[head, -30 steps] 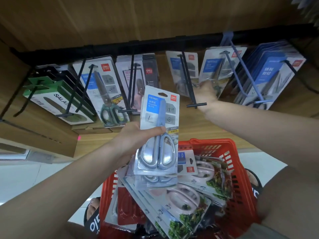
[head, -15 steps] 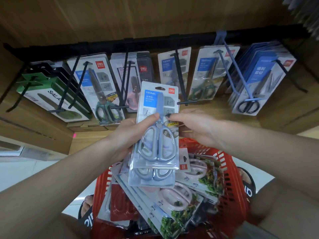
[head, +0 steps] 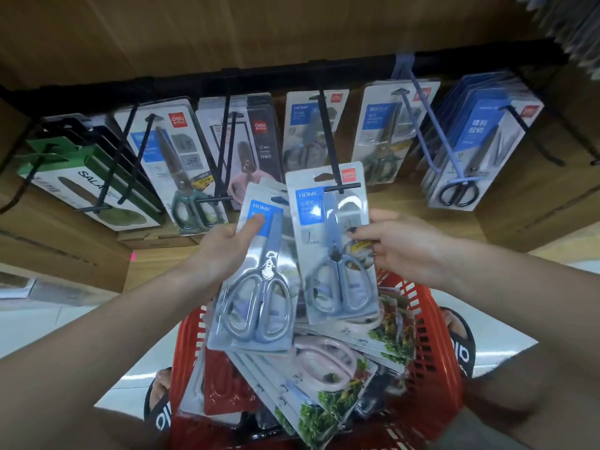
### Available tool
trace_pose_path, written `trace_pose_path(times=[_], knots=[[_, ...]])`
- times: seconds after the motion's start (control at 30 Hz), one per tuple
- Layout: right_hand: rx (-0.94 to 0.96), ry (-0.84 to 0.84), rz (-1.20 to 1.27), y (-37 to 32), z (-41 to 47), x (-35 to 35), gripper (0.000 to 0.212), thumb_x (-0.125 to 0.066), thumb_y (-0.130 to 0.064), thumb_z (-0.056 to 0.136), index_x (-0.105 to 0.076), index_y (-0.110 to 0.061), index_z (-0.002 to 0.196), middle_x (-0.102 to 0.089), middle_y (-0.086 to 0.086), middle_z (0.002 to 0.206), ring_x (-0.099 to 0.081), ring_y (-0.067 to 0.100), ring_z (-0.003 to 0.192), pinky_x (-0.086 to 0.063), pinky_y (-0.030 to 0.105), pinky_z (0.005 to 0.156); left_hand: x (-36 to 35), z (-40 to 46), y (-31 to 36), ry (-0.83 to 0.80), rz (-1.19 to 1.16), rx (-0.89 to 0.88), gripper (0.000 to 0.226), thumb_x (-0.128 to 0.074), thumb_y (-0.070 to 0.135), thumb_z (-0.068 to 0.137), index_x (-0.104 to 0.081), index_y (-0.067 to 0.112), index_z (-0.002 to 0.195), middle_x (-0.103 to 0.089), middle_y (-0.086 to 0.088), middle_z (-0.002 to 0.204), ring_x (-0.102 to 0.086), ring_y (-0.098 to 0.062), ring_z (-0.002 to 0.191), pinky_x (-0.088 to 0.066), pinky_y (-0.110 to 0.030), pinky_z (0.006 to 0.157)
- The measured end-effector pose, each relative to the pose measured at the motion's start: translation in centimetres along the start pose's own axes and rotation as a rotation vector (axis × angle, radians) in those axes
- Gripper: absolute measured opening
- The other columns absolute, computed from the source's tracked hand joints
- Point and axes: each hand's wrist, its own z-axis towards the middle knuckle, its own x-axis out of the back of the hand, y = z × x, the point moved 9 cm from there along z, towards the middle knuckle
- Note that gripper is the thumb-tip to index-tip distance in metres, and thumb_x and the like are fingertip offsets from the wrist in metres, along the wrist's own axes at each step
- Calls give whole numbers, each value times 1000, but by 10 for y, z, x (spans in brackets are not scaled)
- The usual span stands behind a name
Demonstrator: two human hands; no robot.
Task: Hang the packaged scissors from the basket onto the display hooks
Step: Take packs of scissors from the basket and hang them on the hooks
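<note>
Right hand [head: 402, 246] is now pinching its own pack of grey-handled scissors [head: 334, 241], taken off the stack the left hand [head: 227, 248] was holding; 0.5 s ago it was only reaching to that stack, 1.0 s ago it was up at the display hook [head: 331, 147]. That pack is now lifting, its top hole at the hook's front tip. Left hand is holding the remaining pack [head: 256, 280], thumb moved up onto the blue label.
</note>
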Motion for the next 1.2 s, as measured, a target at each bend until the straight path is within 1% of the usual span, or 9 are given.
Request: trace_pose_path(times=[0.1, 0.3, 0.5, 0.57, 0.63, 0.7, 0.9, 1.03, 1.2], knots=[[4, -17, -57, 7, -8, 5, 30, -58, 3, 100, -69, -10, 125, -80, 7, 112, -71, 32, 117, -54, 45, 105, 8, 1, 0, 45, 66, 11, 59, -51, 60, 104, -36, 21, 63, -27, 14, 42, -25, -6, 38, -20, -34, 57], [74, -83, -100, 11, -27, 5, 31, -59, -1, 100, -70, -17, 124, -80, 0, 112, -76, 17, 104, -56, 31, 87, 16, 4, -7, 73, 44, -17, 56, -52, 62, 103, -72, 10, 98, -47, -5, 72, -41, -20, 71, -30, -34, 70], [97, -56, -80, 12, -34, 10, 30, -59, -1, 100, -70, -17, 122, -80, 2, 111, -75, 23, 106, -60, 36, 93, 14, 3, -5, 27, 9, -31, 56, -51, 63, 103, -72, 11, 103, -50, -6, 83, -43, -22, 80, -32, -36, 78], [96, -72, -84, 13, -36, 10, 31, -58, -2, 100, -70, -19, 124, -80, 3, 113, -75, 24, 107, -58, 39, 96, 14, 2, -3, 41, 8, -34, 62, -52, 61, 104, -69, 3, 92, -42, -4, 68, -39, -19, 68, -30, -34, 73], [93, -106, -80, 14, -37, 9, 32, -58, -3, 101, -70, -19, 126, -79, 4, 115, -75, 25, 109, -58, 39, 95, 15, 0, 1, 66, 30, -33, 58, -53, 59, 104, -47, 15, 68, -29, 10, 51, -29, -10, 49, -24, -34, 62], [102, -126, -58, 12, -36, 8, 32, -58, -3, 101, -70, -18, 127, -79, 6, 117, -76, 23, 107, -61, 34, 86, 17, 0, 4, 95, 50, -30, 58, -53, 59, 104, -29, 24, 65, -22, 14, 46, -21, -6, 41, -18, -35, 57], [162, -11, -16, -1, -21, 18, 29, -60, -3, 101, -70, -15, 124, -81, 4, 106, -77, 13, 86, -60, 28, 72, 6, 2, 9, 58, 85, -59, 80, -51, 57, 106, -48, 29, 31, -24, 14, 37, -23, -7, 32, -20, -19, 38], [164, 6, -1, -11, -9, 13, 27, -60, -1, 101, -71, -14, 121, -81, 4, 104, -77, 10, 80, -59, 23, 64, 6, 2, 11, 90, 95, -57, 72, -53, 56, 105, -37, 25, 43, -23, 14, 39, -21, -7, 33, -21, -24, 41], [203, 121, -11, -30, 19, 11, 27, -61, -2, 101, -69, -12, 125, -80, 7, 111, -78, 22, 97, -62, 39, 82, 10, 6, 10, 104, 93, -70, 58, -53, 56, 105, -40, 20, 61, -29, 15, 40, -26, -6, 36, -23, -20, 38]])
